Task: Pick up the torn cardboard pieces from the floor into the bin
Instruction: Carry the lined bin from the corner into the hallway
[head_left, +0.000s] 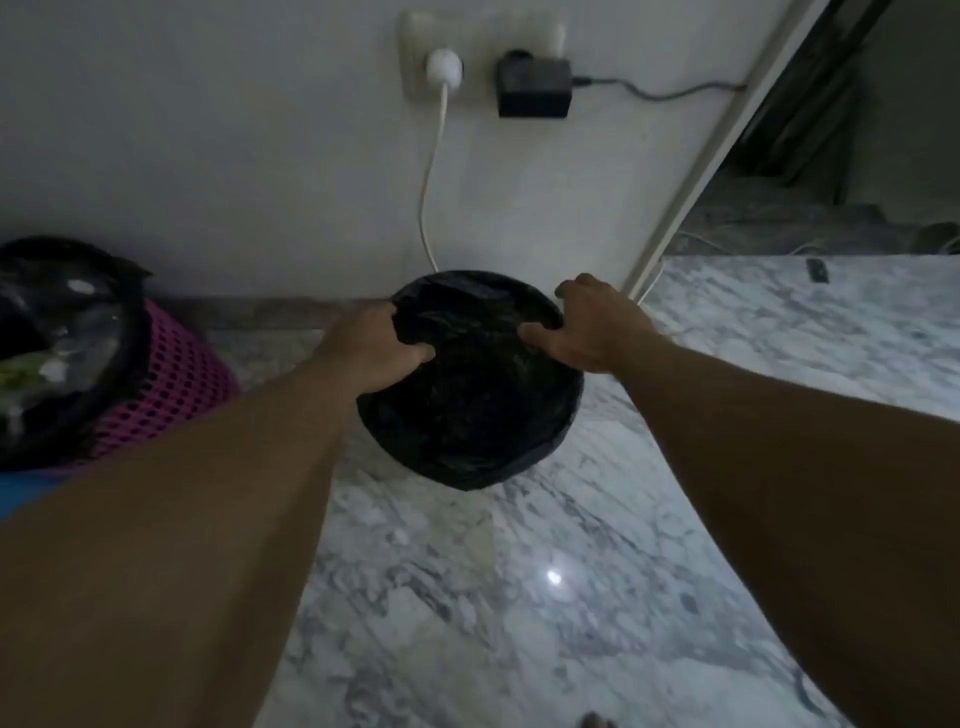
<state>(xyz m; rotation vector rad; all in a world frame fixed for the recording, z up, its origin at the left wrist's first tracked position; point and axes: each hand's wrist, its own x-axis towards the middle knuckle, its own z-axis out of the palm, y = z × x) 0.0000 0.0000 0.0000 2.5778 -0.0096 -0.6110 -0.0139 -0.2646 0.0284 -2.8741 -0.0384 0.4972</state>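
Note:
A round bin (467, 447) lined with a black plastic bag stands on the marble floor against the wall. My left hand (366, 348) grips the left side of its rim, thumb curled inside over the bag. On the right side of the rim my right hand (592, 327) holds on, thumb inside and fingers over the outer edge. The inside of the bin is dark and I cannot make out any content. No cardboard pieces show on the floor in this view.
A pink mesh basket (176, 379) with a black bag full of rubbish stands at the left. A wall socket holds a white plug (444, 67) with a hanging cable and a black adapter (532, 88). A door frame (696, 171) runs at the right.

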